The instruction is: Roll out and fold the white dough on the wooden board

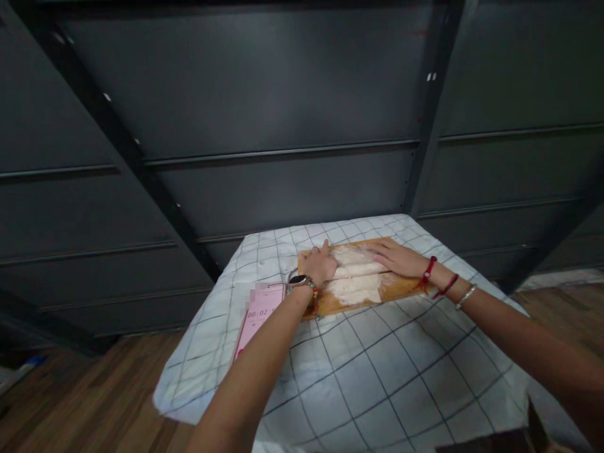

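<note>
A pale, floury roll of what looks like dough (361, 269) lies across a wooden board (406, 288). At its left end rests my left hand (321, 264), palm down, the fingers spread and partly bent. My right hand (400, 257) lies nearly flat over the right end, fingers stretched out and touching the roll. Both hands are open. Below the roll, a flat whitish layer (356, 292) covers part of the board; whether it is flour or dough I cannot tell.
A phone with a pink timer screen (259, 314) lies left of the board, partly behind my left forearm. The table wears a white checked cloth (372, 365). Dark metal panels (283, 189) stand right behind it. Wooden floor (141, 371) shows at the sides.
</note>
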Demonstrator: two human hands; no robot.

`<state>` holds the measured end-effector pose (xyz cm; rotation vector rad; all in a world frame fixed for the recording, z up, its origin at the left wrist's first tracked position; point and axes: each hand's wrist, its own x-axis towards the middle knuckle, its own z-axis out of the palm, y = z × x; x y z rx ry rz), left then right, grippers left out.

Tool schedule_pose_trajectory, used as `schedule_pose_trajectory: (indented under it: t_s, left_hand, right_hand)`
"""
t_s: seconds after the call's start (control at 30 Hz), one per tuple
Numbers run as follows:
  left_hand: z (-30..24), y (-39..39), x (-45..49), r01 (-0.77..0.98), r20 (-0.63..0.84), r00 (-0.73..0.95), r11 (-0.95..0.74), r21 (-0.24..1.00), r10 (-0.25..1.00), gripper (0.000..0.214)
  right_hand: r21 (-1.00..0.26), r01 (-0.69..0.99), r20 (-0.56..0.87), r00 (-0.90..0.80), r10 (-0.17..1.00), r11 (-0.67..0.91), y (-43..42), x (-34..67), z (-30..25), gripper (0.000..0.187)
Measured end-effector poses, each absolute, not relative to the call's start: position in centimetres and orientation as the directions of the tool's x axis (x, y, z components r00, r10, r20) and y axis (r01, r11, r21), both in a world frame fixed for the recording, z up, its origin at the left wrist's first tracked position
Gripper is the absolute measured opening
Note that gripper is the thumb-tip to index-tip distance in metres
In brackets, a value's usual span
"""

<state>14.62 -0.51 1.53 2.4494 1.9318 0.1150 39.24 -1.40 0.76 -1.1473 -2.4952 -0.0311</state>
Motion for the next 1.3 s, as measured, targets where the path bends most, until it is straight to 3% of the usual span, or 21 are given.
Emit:
schedule_pose_trajectory:
  t_s: [0.3,0.63,1.07,1.3]
  left_hand:
    - [1.1,-0.7,14.7,0.981,0.052,0.179,-0.182,0.066,0.982,0.052]
    - [1.0,-0.8,14.8,0.981,0.061,0.146,-0.153,0.119,0.987,0.057]
    - [1.2,-0.9,14.8,0.981,0.032,0.145,-0.148,0.123,0.989,0.054]
    - [1.2,-1.0,14.8,0.983,0.048,0.138,-0.143,0.118,0.989,0.054]
  right_hand:
    - [-0.207,0.456,0.332,-0.800,0.500,0.866,-1.6,35.3,1.4,0.038]
    - [-0.303,0.382,0.410,-0.775,0.481,0.873,-0.7,35.6,0.7,0.023]
    - [-0.292,0.291,0.427,-0.813,0.396,0.911,-1.1,35.9,1.1,0.024]
    - [-0.252,0.335,0.395,-0.821,0.413,0.908,-2.1,36.1,0.8,0.028]
